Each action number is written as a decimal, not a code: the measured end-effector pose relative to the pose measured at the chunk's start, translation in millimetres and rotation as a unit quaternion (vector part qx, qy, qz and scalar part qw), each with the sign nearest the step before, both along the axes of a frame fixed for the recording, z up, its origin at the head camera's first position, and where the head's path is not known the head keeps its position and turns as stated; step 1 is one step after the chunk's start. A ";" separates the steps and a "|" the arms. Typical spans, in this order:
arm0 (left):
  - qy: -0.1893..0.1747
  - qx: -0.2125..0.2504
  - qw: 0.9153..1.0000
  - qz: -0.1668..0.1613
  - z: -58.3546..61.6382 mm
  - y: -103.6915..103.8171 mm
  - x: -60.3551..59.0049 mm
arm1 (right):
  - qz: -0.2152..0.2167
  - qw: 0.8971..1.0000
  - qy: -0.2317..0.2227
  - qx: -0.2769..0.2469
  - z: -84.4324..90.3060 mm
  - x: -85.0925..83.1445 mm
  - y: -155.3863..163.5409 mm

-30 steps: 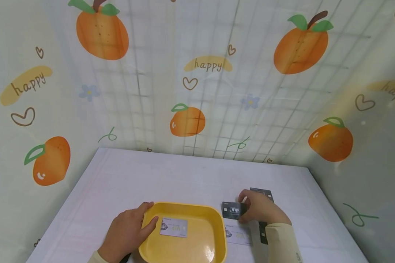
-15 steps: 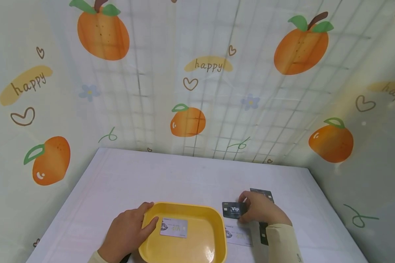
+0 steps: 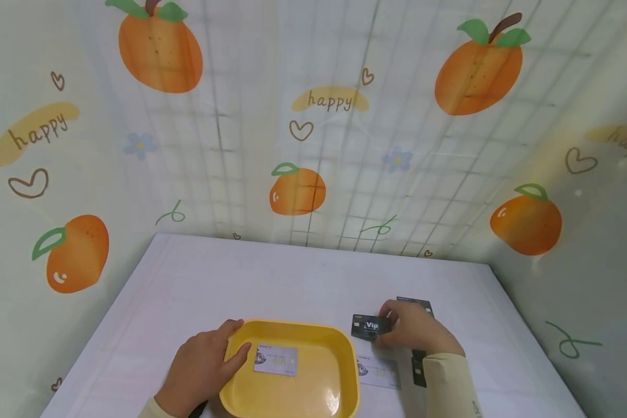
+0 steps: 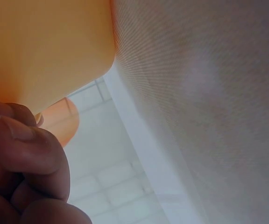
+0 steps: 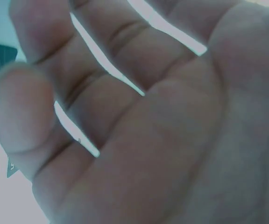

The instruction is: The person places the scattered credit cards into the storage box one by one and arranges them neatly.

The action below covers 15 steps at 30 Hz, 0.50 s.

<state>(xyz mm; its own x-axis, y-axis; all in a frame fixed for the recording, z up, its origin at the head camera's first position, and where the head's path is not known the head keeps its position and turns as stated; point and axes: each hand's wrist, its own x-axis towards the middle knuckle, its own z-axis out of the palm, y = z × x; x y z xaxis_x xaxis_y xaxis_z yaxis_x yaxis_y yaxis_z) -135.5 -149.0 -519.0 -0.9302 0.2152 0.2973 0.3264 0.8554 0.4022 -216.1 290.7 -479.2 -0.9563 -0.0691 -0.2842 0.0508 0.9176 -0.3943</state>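
Observation:
My left hand (image 3: 202, 364) grips the left rim of a yellow tray (image 3: 313, 327), thumb over the inner wall. The tray's outer wall (image 4: 50, 46) fills the upper left of the left wrist view, with curled fingers against it. Inside the tray lies a silver VIP card (image 3: 276, 360). To the right, a black Vip card (image 3: 368, 327) is pinched at its right end by my right hand (image 3: 422, 330). In the right wrist view, the palm and fingers (image 5: 125, 93) cover most of the frame, and only a dark edge of a card shows at the left.
A second silver card (image 3: 378, 374) lies on the white table (image 3: 271, 273) beside the tray's right wall. Farther back, a dark card (image 3: 417, 303) is partly behind the right hand. Another dark card (image 3: 418, 371) shows by the right sleeve. Fruit-print curtains (image 3: 324, 139) enclose the table.
The pinched black card has shifted slightly up and away from the silver card in the head view, and now tilts a little. The left hand and the tray stay in place.

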 end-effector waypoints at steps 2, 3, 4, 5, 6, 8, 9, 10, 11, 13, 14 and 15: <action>0.004 0.000 1.000 0.000 -0.8 -0.1 -0.7 | 0.005 1.000 0.003 -0.001 2.2 0.3 -0.3; 0.006 -0.001 1.000 -0.001 -1.2 -0.1 -1.1 | 0.007 1.000 0.004 -0.001 3.5 0.5 -0.4; 0.007 -0.002 1.000 -0.002 -1.7 -0.2 -1.5 | 0.009 1.000 0.007 -0.003 4.7 0.5 -0.5; 0.007 -0.002 1.000 -0.003 -2.0 -0.2 -1.7 | 0.013 1.000 0.009 -0.005 5.4 0.6 -0.3; 0.007 -0.002 1.000 -0.003 -2.0 -0.2 -1.9 | 0.015 1.000 0.011 -0.007 6.0 0.6 -0.3; 0.004 -0.003 1.000 -0.002 -1.4 -0.3 -1.9 | 0.018 1.000 0.015 -0.012 6.6 0.6 -0.3; 0.004 -0.003 1.000 -0.002 -0.9 -0.4 -1.8 | 0.018 1.000 0.017 -0.015 7.0 0.6 -0.6; 0.003 -0.004 1.000 -0.002 -0.2 -0.5 -1.7 | 0.018 1.000 0.018 -0.018 7.4 0.7 -0.9; 0.001 -0.004 1.000 -0.002 0.7 -0.5 -1.6 | 0.018 0.999 0.019 -0.019 8.0 0.9 -1.2; -0.001 -0.005 1.000 -0.002 2.4 -0.6 -1.5 | 0.021 0.999 0.024 -0.022 10.5 1.1 -2.3; -0.004 -0.004 1.000 -0.002 3.2 -0.6 -1.5 | 0.024 0.999 0.028 -0.024 11.9 1.1 -2.9; -0.005 -0.003 1.000 -0.002 3.8 -0.6 -1.7 | 0.027 0.999 0.032 -0.024 13.7 1.5 -3.7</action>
<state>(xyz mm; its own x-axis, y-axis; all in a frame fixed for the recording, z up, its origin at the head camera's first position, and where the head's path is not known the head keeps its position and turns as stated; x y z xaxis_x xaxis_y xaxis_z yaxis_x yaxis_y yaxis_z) -137.2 -149.5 -515.3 -0.9324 0.2207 0.2863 0.3256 0.8566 0.4002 -214.7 287.0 -465.5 -0.9666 -0.1341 -0.2183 -0.0253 0.8979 -0.4395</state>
